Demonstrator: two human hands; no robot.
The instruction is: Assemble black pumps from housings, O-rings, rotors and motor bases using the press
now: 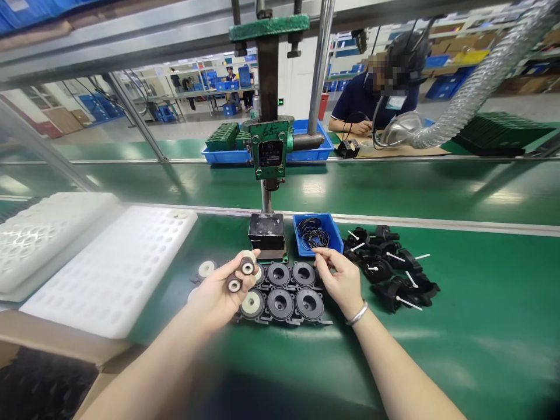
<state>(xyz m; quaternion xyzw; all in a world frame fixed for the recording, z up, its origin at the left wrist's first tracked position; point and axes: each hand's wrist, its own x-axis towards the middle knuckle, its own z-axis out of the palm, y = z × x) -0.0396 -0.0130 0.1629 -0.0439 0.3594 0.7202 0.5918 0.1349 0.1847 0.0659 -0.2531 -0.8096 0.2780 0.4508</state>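
Observation:
My left hand is closed around small round parts with dark brown rings and pale metal centres; two show, an upper part and a lower part. Beneath it lie rows of black round housings, some with a cream disc in the middle. My right hand is at the front edge of a blue bin of thin black rings. Its thumb and index finger are pinched together, and I cannot make out what is between them.
A press with a black block base stands behind the housings. Black parts with white sticks are piled at right. White foam trays and a cardboard box are at left. A co-worker sits across the bench.

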